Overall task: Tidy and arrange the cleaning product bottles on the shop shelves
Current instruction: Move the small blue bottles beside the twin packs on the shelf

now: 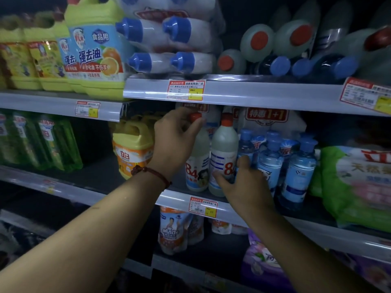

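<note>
Straightening two 84 bottles: my left hand (175, 134) pinches one bottle's red cap (195, 116); right hand (243, 182) cups its neighbour bottle (224, 157). Next: square labels forward.

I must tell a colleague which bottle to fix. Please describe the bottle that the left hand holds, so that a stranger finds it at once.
Look at the middle shelf, right of the yellow jug. Two white bottles with orange caps and a red "84" stand side by side; the left hand grips the left 84 bottle at its neck. The right 84 bottle touches the blue bottles.
</note>
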A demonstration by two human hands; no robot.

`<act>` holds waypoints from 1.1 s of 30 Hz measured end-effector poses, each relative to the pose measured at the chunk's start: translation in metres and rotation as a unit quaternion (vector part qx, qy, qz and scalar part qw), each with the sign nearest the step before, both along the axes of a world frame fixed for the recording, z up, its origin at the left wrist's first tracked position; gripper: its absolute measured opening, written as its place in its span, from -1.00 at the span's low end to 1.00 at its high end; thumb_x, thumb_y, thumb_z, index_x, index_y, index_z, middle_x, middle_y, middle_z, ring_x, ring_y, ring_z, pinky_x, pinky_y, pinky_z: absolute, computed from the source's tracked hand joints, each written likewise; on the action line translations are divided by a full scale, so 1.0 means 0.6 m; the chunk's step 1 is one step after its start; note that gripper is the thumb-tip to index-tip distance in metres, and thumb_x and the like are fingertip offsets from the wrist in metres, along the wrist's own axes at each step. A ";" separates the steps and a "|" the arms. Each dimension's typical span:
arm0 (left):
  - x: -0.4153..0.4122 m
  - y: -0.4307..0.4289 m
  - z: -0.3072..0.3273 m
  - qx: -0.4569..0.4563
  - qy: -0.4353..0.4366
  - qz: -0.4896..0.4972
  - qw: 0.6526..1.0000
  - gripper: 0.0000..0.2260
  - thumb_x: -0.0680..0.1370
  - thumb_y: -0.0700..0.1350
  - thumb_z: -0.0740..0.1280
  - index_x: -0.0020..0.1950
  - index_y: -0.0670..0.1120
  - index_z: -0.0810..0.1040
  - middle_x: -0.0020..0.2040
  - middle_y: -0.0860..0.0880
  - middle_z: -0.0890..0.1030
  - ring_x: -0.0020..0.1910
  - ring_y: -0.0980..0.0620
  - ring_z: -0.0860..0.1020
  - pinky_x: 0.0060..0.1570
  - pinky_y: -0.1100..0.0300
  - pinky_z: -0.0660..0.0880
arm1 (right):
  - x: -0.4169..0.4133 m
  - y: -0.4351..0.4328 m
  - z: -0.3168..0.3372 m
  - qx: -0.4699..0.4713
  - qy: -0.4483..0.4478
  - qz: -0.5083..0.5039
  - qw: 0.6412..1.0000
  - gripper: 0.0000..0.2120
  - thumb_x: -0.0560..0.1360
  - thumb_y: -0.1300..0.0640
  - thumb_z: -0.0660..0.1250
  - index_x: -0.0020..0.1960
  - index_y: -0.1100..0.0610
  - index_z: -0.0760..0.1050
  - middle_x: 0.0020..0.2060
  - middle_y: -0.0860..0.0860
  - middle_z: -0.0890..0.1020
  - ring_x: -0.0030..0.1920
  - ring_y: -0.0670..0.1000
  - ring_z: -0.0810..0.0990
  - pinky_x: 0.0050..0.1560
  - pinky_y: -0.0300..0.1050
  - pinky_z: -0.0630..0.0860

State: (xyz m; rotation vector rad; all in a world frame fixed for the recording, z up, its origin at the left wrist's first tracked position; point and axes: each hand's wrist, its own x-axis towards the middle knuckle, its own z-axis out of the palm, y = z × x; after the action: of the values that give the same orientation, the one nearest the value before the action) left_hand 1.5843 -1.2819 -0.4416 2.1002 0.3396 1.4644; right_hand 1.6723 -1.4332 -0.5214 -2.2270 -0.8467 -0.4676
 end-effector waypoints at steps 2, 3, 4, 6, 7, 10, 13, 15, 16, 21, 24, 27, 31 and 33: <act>0.004 0.008 -0.008 -0.029 0.023 -0.034 0.999 -0.78 0.55 0.00 0.47 0.15 -0.03 0.63 -0.03 0.05 0.70 -0.07 0.11 0.65 -0.02 0.00 0.63 | 0.001 0.002 -0.001 0.000 0.004 0.000 1.000 -0.44 0.48 -0.32 0.35 0.19 0.09 0.31 -0.07 0.11 0.67 -0.09 0.15 0.67 -0.21 0.07 0.65; 0.007 0.011 -0.014 -0.045 0.032 -0.054 0.997 -0.74 0.54 0.02 0.46 0.18 -0.03 0.60 0.02 0.05 0.69 -0.02 0.10 0.65 0.00 -0.03 0.64 | 0.001 0.002 0.000 0.002 0.005 0.000 1.000 -0.44 0.48 -0.32 0.35 0.18 0.09 0.31 -0.07 0.11 0.67 -0.09 0.15 0.67 -0.21 0.07 0.65; 0.009 0.013 -0.021 -0.063 0.041 -0.069 0.995 -0.69 0.53 0.06 0.44 0.22 -0.03 0.58 0.09 0.04 0.67 0.04 0.07 0.65 0.03 -0.07 0.64 | 0.000 0.002 -0.001 0.003 0.005 0.001 1.000 -0.44 0.48 -0.32 0.35 0.18 0.09 0.31 -0.07 0.10 0.67 -0.10 0.14 0.67 -0.21 0.06 0.65; 0.011 0.017 -0.037 -0.097 0.058 -0.079 0.990 -0.56 0.49 0.11 0.44 0.31 -0.02 0.54 0.21 -0.01 0.63 0.15 0.00 0.63 0.11 -0.11 0.63 | -0.001 -0.001 0.000 0.005 0.002 0.008 1.000 -0.44 0.48 -0.32 0.34 0.18 0.08 0.30 -0.07 0.09 0.68 -0.11 0.12 0.68 -0.23 0.03 0.64; 0.012 0.020 -0.044 -0.106 0.067 -0.083 0.989 -0.54 0.50 0.08 0.46 0.36 -0.02 0.52 0.24 -0.05 0.61 0.17 -0.03 0.62 0.13 -0.12 0.63 | -0.002 -0.003 0.001 0.002 0.002 0.011 1.000 -0.45 0.48 -0.32 0.34 0.18 0.08 0.30 -0.08 0.08 0.68 -0.12 0.12 0.68 -0.25 -0.01 0.62; 0.007 0.024 -0.055 -0.091 0.089 -0.084 0.988 -0.54 0.55 -0.03 0.48 0.42 -0.01 0.46 0.27 -0.08 0.57 0.18 -0.07 0.61 0.13 -0.10 0.63 | -0.007 -0.013 0.014 -0.016 -0.007 0.022 1.000 -0.46 0.51 -0.31 0.32 0.19 0.09 0.30 -0.13 0.06 0.66 -0.16 0.11 0.66 -0.32 -0.10 0.51; -0.008 0.026 -0.038 -0.020 0.139 -0.055 0.989 -0.53 0.55 0.00 0.48 0.43 -0.06 0.48 0.23 -0.09 0.62 0.15 -0.05 0.63 0.08 0.05 0.62 | -0.014 -0.025 0.041 -0.024 -0.066 0.058 0.996 -0.53 0.53 -0.25 0.32 0.21 0.07 0.32 -0.11 0.03 0.64 -0.16 0.09 0.65 -0.31 -0.11 0.45; -0.026 0.024 -0.021 0.082 0.192 -0.009 0.978 -0.56 0.56 0.05 0.46 0.39 -0.07 0.52 0.24 -0.07 0.62 0.15 -0.03 0.62 0.11 0.06 0.59 | -0.020 -0.036 0.064 -0.025 -0.106 0.105 0.989 -0.60 0.55 -0.16 0.35 0.22 0.06 0.36 0.02 0.02 0.60 -0.05 0.08 0.62 -0.19 -0.04 0.55; -0.038 0.022 -0.011 0.133 0.217 0.010 0.967 -0.58 0.56 0.07 0.44 0.38 -0.05 0.54 0.25 -0.06 0.62 0.15 -0.03 0.61 0.12 0.04 0.59 | -0.024 -0.041 0.077 -0.025 -0.125 0.125 0.984 -0.64 0.55 -0.11 0.37 0.22 0.05 0.39 0.09 0.01 0.57 0.02 0.07 0.60 -0.12 -0.02 0.58; -0.100 0.006 0.045 0.299 0.269 0.050 0.914 -0.65 0.56 0.09 0.41 0.31 0.00 0.59 0.16 -0.03 0.62 0.13 -0.08 0.56 0.03 0.08 0.53 | -0.037 -0.055 0.143 -0.020 -0.207 0.181 0.961 -0.62 0.51 0.02 0.43 0.29 0.06 0.46 0.19 -0.01 0.54 0.17 0.06 0.52 0.05 0.00 0.55; -0.135 -0.004 0.082 0.335 0.254 0.047 0.906 -0.70 0.56 0.10 0.40 0.25 0.02 0.60 0.14 -0.01 0.63 0.11 -0.07 0.57 -0.03 0.11 0.47 | -0.047 -0.060 0.174 -0.003 -0.225 0.215 0.950 -0.60 0.49 0.05 0.44 0.29 0.06 0.47 0.22 -0.03 0.53 0.20 0.03 0.50 0.13 -0.02 0.53; -0.168 -0.014 0.121 0.370 0.231 0.044 0.899 -0.68 0.55 0.13 0.29 0.20 0.01 0.62 0.07 -0.01 0.66 0.05 -0.08 0.60 -0.07 0.07 0.56 | -0.061 -0.061 0.207 0.019 -0.220 0.245 0.944 -0.62 0.52 0.07 0.42 0.31 0.04 0.47 0.20 -0.07 0.52 0.18 0.00 0.50 0.13 -0.02 0.52; -0.193 -0.007 0.180 0.404 0.178 0.052 0.896 -0.75 0.57 0.09 0.33 0.12 -0.03 0.61 -0.01 0.03 0.66 -0.04 -0.02 0.56 -0.12 0.04 0.55 | -0.072 -0.049 0.276 0.083 -0.291 0.241 0.922 -0.71 0.49 0.10 0.46 0.19 0.11 0.55 0.03 0.01 0.61 0.01 0.03 0.58 -0.05 0.01 0.59; -0.201 0.003 0.213 0.408 0.151 0.068 0.898 -0.76 0.58 0.08 0.34 0.13 -0.03 0.61 0.02 0.06 0.65 -0.01 0.04 0.56 -0.07 0.09 0.54 | -0.072 -0.040 0.323 0.104 -0.300 0.240 0.917 -0.69 0.49 0.09 0.48 0.18 0.14 0.55 0.04 0.02 0.60 0.01 0.04 0.58 -0.03 -0.03 0.57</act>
State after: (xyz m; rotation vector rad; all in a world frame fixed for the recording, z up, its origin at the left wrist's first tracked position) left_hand 1.4635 -1.2802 -0.3138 3.0423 -0.0472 1.5117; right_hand 1.6293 -1.4573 -0.3278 -1.6017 -1.5296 -0.9654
